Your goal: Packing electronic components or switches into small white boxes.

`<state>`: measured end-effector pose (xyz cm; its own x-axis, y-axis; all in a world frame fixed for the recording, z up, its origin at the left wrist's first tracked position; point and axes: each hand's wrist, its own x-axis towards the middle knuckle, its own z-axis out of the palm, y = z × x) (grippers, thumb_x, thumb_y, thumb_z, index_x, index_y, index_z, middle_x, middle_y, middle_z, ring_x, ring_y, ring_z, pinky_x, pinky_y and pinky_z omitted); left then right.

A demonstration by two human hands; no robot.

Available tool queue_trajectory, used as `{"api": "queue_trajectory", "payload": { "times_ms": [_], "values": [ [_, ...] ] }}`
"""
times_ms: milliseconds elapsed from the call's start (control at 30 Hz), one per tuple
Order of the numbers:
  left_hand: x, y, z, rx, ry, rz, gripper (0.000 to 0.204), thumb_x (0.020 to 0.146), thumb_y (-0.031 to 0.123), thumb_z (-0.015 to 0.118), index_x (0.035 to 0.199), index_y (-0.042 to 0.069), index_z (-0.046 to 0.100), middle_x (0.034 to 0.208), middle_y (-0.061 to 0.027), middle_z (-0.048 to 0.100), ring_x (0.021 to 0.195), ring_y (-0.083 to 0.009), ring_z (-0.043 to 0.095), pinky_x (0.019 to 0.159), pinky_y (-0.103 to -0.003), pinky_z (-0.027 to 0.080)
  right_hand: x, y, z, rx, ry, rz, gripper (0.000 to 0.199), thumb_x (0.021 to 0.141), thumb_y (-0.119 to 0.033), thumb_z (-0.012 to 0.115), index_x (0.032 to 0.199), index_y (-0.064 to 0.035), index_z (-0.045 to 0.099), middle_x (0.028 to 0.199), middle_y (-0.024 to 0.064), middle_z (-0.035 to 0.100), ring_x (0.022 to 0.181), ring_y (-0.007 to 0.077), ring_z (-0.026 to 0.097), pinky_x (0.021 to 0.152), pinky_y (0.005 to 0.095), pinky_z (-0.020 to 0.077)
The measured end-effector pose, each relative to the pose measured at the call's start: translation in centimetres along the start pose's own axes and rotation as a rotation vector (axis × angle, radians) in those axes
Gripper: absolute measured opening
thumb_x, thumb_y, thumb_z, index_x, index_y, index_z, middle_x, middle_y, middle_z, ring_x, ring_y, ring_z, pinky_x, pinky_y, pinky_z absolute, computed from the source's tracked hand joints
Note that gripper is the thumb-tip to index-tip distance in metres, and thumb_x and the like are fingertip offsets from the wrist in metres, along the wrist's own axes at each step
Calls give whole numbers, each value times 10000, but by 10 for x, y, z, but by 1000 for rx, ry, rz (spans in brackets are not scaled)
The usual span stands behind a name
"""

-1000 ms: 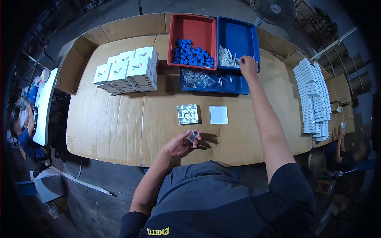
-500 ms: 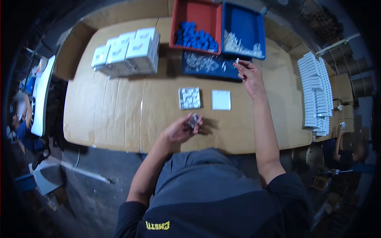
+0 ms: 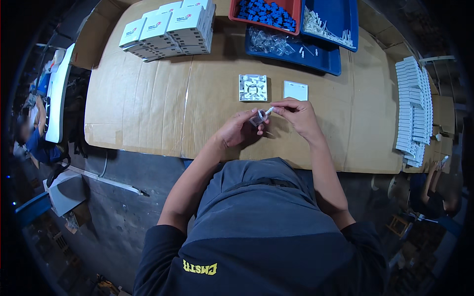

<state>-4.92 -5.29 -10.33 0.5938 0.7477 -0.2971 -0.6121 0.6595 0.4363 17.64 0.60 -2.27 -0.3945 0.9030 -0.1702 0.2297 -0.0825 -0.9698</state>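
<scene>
My left hand point(image 3: 243, 128) is closed on a small clear plastic bag point(image 3: 256, 118), held above the near part of the table. Between the fingertips of my right hand point(image 3: 297, 116) is a small white plastic stick point(image 3: 269, 110), its lower end at the bag's mouth. Whether it reaches inside I cannot tell. Just beyond my hands lies an open white square box point(image 3: 253, 89) with moulded fittings inside. To its right rests a flat white square cover point(image 3: 296, 91).
Stacked white boxes point(image 3: 185, 29) stand at the back left. Behind the work spot are a red tray point(image 3: 296, 19) of blue parts, a blue tray point(image 3: 340, 15) of white sticks and a lower blue tray point(image 3: 326, 61) of clear bags. White pieces point(image 3: 414, 108) are piled at right.
My right hand has come from near the trays down to my left hand, bringing the white stick to the bag. The whole view has shifted, with the table now higher.
</scene>
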Motion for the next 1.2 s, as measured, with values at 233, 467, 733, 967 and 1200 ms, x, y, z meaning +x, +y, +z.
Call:
{"api": "queue_trajectory", "payload": {
  "times_ms": [233, 467, 733, 967, 1200],
  "values": [
    [1, -2, 1, 39, 27, 26, 402, 1090, 377, 515, 1236, 19, 625, 1088, -78, 693, 914, -172, 663, 870, -325, 549, 6, -23, 13, -337, -139, 26, 151, 898, -31, 735, 1041, 4, 770, 885, 84, 688, 779, 122, 655, 729, 268, 534],
    [-1, -5, 3, 46, 62, 65, 368, 1096, 322, 519, 1203, -4, 653, 1058, -102, 711, 943, -190, 699, 889, -327, 570, 20, -7, 13, -247, -370, -68, 159, 953, -37, 650, 1054, 34, 750, 1197, 104, 642, 949, 172, 677, 887, 312, 539],
    [2, -6, -1, -41, 79, 48, 358, 1093, 307, 530, 1241, -3, 632, 1038, -105, 718, 938, -195, 714, 882, -326, 587, 19, 4, 14, 14, -578, 158, 309, 1073, -144, 524, 1283, 65, 613, 1209, 61, 597, 902, 108, 626, 864, 285, 522],
    [2, -2, -1, -82, 16, 21, 323, 1080, 315, 553, 1195, 29, 647, 1029, -91, 717, 926, -198, 715, 872, -335, 584, 19, -8, 9, -4, -529, 58, 321, 1096, -182, 511, 1171, 95, 655, 1257, 89, 604, 878, 108, 624, 836, 281, 523],
    [3, -5, -7, -66, 1, 48, 310, 1078, 302, 556, 1203, 32, 641, 1025, -57, 692, 914, -185, 686, 872, -331, 564, 23, -12, 10, -55, -633, 51, 295, 1073, -136, 552, 1131, 123, 681, 1296, 122, 601, 885, 158, 673, 835, 310, 545]
  ]
}}
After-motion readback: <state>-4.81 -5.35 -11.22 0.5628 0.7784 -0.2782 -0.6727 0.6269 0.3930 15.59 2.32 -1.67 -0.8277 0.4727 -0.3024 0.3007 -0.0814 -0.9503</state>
